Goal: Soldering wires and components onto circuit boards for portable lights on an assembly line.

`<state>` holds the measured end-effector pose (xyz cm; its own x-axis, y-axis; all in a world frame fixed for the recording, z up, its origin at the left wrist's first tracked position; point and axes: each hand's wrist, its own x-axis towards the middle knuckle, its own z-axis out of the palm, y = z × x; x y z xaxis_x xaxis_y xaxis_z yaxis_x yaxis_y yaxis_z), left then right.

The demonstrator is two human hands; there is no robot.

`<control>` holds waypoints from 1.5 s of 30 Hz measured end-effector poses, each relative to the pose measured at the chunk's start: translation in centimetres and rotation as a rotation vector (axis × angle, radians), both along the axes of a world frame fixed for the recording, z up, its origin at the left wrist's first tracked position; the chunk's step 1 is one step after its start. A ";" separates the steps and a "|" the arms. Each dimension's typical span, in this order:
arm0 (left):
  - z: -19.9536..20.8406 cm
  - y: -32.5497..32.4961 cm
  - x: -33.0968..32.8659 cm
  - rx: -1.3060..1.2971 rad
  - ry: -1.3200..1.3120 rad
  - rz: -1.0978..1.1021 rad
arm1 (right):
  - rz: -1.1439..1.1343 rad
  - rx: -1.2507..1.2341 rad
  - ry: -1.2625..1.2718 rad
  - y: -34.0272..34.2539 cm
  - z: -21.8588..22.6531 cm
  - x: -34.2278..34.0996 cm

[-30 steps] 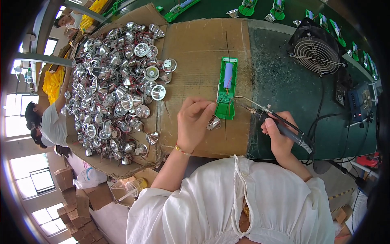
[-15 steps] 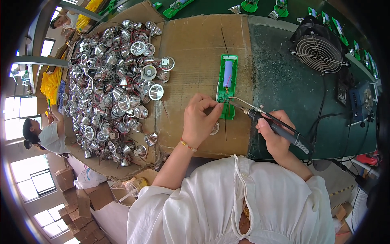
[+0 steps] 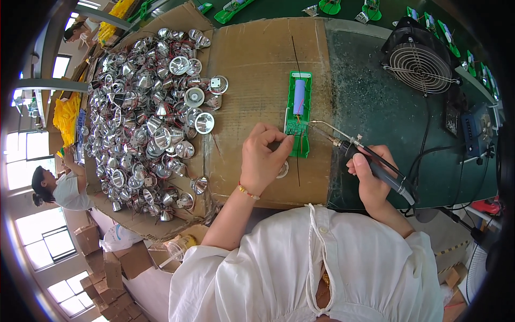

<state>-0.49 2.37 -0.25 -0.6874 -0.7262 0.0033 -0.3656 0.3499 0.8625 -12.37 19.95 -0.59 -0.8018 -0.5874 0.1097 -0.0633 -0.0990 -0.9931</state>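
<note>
A green plastic casing [image 3: 303,145] lies on the cardboard in front of me. A purple cylindrical battery [image 3: 299,96] sits in its upper part, with a green circuit board [image 3: 294,127] and thin wires below. My left hand [image 3: 264,160] is closed in a pinch at the board's lower left edge; whatever is between its fingertips is too small to make out. My right hand [image 3: 373,174] grips a soldering iron [image 3: 375,170] with a thin curved metal feed tube [image 3: 330,127]. Iron and tube point at the casing's right edge, with the iron's tip off the board.
A large heap of silver reflector cups [image 3: 145,118] with wires fills a cardboard box at left. A black fan [image 3: 421,64] with a wire grille stands at right, near a blue control box [image 3: 472,134] and cables. More green casings [image 3: 370,9] line the far edge.
My right hand has drawn the soldering iron to the right, away from the board. My left hand stays pinched at nearly the same place.
</note>
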 end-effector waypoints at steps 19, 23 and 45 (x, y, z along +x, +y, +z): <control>1.2 -5.6 -4.6 -0.023 -0.217 -0.160 | -0.203 0.037 -0.045 1.3 -1.7 -3.7; 2.5 -13.4 -14.6 -0.312 -0.287 -0.144 | -0.201 0.121 -0.102 0.9 -2.3 -3.5; 2.6 -8.5 -9.2 -0.640 -0.373 -0.253 | -0.203 0.018 -0.187 0.7 -2.0 -4.3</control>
